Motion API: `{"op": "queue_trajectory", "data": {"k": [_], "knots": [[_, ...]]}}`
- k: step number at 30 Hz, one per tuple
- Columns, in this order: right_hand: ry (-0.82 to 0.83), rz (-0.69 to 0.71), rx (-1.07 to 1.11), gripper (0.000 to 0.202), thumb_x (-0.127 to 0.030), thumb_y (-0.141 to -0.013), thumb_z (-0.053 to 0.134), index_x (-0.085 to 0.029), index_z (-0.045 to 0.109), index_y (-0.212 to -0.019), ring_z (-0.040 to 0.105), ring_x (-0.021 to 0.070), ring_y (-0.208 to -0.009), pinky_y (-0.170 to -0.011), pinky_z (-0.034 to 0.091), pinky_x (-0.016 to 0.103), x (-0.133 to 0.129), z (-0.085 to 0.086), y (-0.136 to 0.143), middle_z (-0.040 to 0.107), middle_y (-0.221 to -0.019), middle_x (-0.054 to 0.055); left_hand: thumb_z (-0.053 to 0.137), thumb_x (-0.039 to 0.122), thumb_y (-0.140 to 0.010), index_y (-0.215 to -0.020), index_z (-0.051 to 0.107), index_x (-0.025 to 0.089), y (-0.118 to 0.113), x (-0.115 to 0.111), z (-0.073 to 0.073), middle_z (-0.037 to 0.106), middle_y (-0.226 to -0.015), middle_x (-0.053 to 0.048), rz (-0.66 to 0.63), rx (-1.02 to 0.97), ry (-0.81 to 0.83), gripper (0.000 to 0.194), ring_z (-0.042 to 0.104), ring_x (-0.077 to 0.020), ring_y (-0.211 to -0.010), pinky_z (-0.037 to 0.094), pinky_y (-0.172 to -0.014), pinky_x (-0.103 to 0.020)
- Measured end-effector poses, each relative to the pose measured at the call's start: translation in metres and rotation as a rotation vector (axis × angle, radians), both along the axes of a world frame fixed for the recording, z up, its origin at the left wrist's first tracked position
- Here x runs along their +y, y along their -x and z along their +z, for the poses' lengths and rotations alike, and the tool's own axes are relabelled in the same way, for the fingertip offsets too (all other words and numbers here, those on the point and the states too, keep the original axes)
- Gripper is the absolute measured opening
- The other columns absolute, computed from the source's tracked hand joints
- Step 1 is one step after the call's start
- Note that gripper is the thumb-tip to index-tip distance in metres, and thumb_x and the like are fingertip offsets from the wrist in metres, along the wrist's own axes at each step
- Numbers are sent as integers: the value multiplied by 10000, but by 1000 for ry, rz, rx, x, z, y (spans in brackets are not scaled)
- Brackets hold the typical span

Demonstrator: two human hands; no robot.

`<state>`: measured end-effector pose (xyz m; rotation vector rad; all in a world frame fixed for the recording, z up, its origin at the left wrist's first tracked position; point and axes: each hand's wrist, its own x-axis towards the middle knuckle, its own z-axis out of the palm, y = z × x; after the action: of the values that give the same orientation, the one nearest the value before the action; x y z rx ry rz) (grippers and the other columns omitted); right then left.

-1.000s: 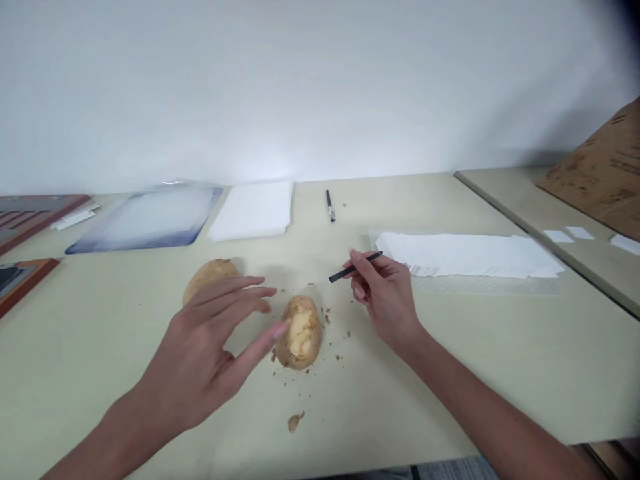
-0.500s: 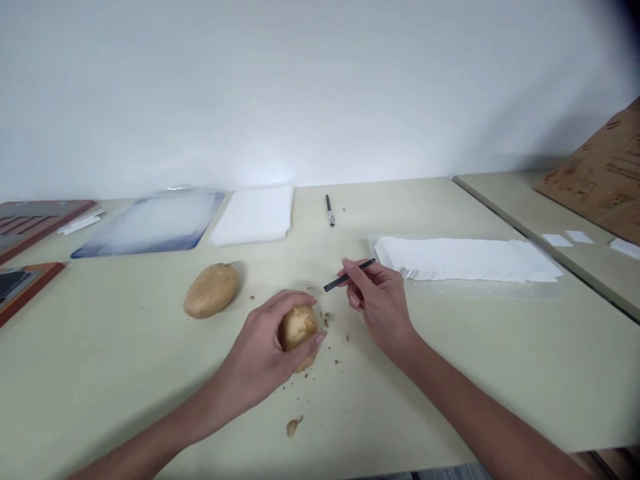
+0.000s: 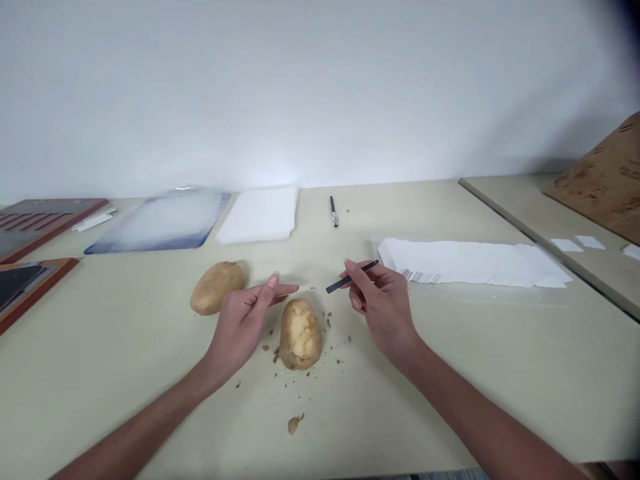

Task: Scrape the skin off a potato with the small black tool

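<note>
A partly peeled potato [image 3: 301, 335] lies on the pale table, its bare yellowish patch facing up, with small peel scraps [image 3: 295, 423] around it. My left hand [image 3: 250, 317] is just left of and behind it, off the potato, fingers stretched out and holding nothing. My right hand [image 3: 380, 300] pinches a thin black tool [image 3: 351, 277] between thumb and fingers, its flat tip pointing left above the table. A second potato [image 3: 216, 288], unpeeled, rests behind my left hand.
A pen [image 3: 333, 212] lies near the wall. White paper [image 3: 260, 213] and a blue-edged clear sleeve [image 3: 160, 220] are back left, framed boards [image 3: 55, 223] far left. Paper strips [image 3: 470, 262] lie right; a brown cardboard piece [image 3: 605, 177] stands far right.
My left hand has let go of the partly peeled potato and moved left and back, its fingers now extended. The right hand still holds the black tool. The view has shifted slightly.
</note>
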<state>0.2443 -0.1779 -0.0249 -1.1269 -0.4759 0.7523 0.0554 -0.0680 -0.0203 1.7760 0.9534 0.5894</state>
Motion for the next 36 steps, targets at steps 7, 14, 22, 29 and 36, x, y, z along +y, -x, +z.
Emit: {"op": "queue_trajectory", "data": {"k": [7, 14, 22, 29, 36], "knots": [[8, 50, 3, 360, -430, -778, 880, -116, 717, -708, 423, 21, -396, -392, 251, 182, 0, 0, 2, 647, -650, 13, 915, 532, -693, -1622, 268, 374, 26, -27, -8, 263, -1722, -56, -279, 1, 85, 1143, 284, -353, -1568, 270, -1291, -549], [-38, 292, -41, 372, -470, -854, 816, -120, 726, -762, 480, 58, -435, -425, 366, 172, 4, -4, -2, 562, -505, -22, 1018, 315, -543, -1497, 421, 343, 6, -13, -22, 483, -1547, -97, -488, -135, 57, 1125, 485, -334, -1416, 405, -1199, -498], [-132, 470, -156, 338, -436, -960, 715, -141, 689, -798, 634, 104, -500, -465, 495, 181, 1, -3, -7, 674, -586, 15, 899, 199, -665, -1452, 380, 360, 3, 5, -33, 551, -1360, -79, -718, -177, 222, 957, 616, -282, -1164, 572, -913, -416], [-217, 434, -212, 274, -351, -982, 706, -141, 692, -805, 649, 95, -521, -486, 518, 185, -1, 0, -7, 710, -680, 20, 923, 252, -664, -1426, 418, 339, 5, 4, -33, 559, -1312, -75, -717, -162, 165, 918, 590, -263, -1139, 582, -861, -377], [-203, 508, -231, 277, -353, -961, 722, -137, 677, -794, 662, 115, -505, -445, 504, 192, 4, -10, 12, 704, -678, 26, 930, 273, -651, -1373, 460, 289, 2, 5, -31, 609, -1227, -59, -745, -215, 100, 862, 615, -255, -1076, 573, -854, -383]]}}
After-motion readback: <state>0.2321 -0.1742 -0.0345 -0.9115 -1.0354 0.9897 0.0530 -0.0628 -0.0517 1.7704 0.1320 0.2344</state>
